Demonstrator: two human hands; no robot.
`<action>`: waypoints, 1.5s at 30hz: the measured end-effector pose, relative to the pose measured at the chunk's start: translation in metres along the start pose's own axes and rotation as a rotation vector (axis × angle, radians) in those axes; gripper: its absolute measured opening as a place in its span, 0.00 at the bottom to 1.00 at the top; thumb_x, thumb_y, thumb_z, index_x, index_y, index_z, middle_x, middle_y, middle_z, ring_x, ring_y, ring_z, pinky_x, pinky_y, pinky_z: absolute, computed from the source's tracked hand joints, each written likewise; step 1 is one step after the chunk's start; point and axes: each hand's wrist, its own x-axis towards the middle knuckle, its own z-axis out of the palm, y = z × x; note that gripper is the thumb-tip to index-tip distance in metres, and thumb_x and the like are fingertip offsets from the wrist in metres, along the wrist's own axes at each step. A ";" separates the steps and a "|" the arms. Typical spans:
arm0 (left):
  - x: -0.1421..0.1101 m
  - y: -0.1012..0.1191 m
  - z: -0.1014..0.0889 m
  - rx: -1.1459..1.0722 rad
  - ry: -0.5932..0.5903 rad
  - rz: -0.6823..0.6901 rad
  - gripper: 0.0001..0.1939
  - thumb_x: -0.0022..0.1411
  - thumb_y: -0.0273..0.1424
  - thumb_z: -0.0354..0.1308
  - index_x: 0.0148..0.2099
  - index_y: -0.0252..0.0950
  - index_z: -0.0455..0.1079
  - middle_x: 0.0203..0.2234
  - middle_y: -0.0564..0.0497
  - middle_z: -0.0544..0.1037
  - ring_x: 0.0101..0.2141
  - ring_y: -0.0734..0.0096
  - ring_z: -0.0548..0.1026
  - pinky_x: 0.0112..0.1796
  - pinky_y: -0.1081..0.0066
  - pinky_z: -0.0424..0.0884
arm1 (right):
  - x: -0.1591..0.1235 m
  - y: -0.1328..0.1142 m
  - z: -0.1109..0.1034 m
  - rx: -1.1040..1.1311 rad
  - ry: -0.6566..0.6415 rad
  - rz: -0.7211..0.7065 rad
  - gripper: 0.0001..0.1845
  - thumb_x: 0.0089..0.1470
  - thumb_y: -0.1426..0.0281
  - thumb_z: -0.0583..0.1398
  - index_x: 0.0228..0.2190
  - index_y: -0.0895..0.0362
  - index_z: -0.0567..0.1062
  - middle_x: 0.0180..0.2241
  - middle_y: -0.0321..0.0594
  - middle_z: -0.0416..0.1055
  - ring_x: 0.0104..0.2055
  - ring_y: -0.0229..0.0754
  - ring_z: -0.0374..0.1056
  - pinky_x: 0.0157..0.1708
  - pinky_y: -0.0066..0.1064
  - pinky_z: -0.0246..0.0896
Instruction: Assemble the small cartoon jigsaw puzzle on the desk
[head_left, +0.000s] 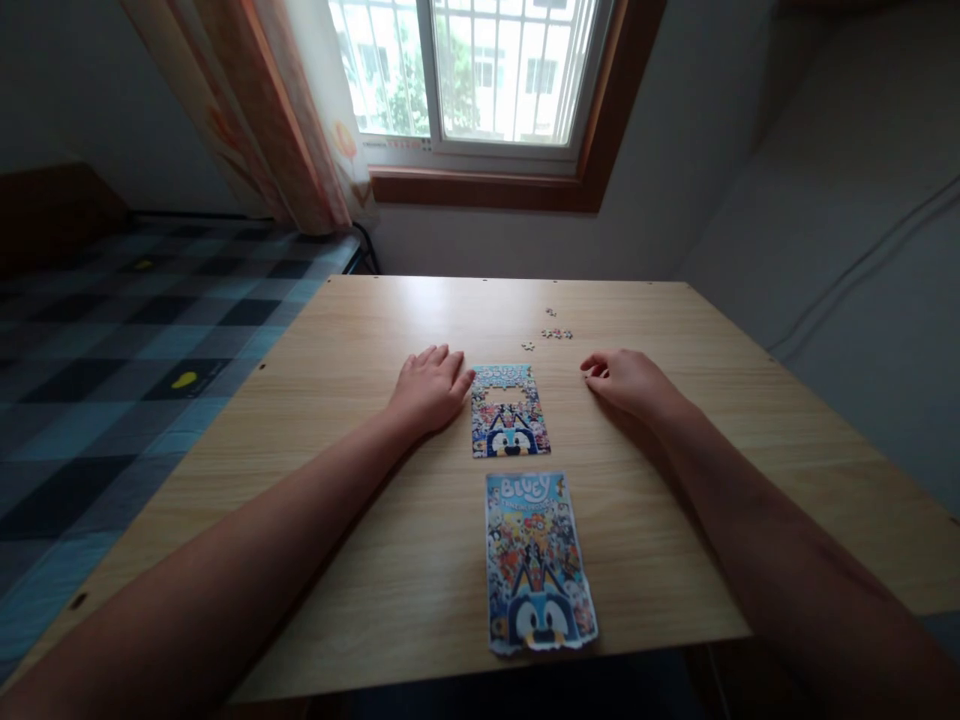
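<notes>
A small jigsaw puzzle (509, 411) with a blue cartoon dog lies on the wooden table (360, 330), with a gap of bare table in its upper part. My left hand (430, 386) rests flat beside its left edge, fingers stretched out and touching the puzzle's top corner. My right hand (624, 379) lies on the table to the right of the puzzle, its fingers curled in; whether it holds a piece is hidden. A printed reference picture (538, 562) of the same image lies nearer to me, by the table's front edge. Several loose puzzle pieces (553, 333) sit beyond my right hand.
A bed with a blue and black checked cover (112, 350) stands left of the table. A window (465, 70) with a curtain (277, 110) is behind the table. A grey wall (840, 220) runs along the right side.
</notes>
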 end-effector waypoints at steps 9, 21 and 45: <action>-0.001 0.001 0.000 0.000 0.007 0.002 0.27 0.71 0.47 0.40 0.63 0.40 0.66 0.65 0.42 0.66 0.64 0.49 0.60 0.62 0.48 0.55 | -0.002 -0.006 0.001 0.525 -0.136 0.004 0.18 0.47 0.73 0.63 0.42 0.60 0.81 0.26 0.37 0.74 0.25 0.38 0.67 0.27 0.30 0.61; -0.010 0.016 -0.019 -0.377 0.512 0.488 0.13 0.68 0.36 0.57 0.51 0.38 0.75 0.45 0.46 0.80 0.47 0.63 0.75 0.50 0.58 0.73 | -0.018 -0.063 0.021 1.227 -0.148 0.002 0.22 0.43 0.63 0.72 0.40 0.56 0.79 0.29 0.36 0.74 0.31 0.38 0.70 0.35 0.35 0.69; -0.015 0.026 -0.015 -0.374 0.386 0.576 0.06 0.66 0.33 0.62 0.43 0.39 0.77 0.38 0.49 0.81 0.39 0.66 0.77 0.42 0.63 0.76 | -0.023 -0.080 0.035 1.206 -0.112 -0.064 0.12 0.53 0.67 0.67 0.41 0.54 0.78 0.31 0.37 0.75 0.31 0.40 0.71 0.34 0.36 0.69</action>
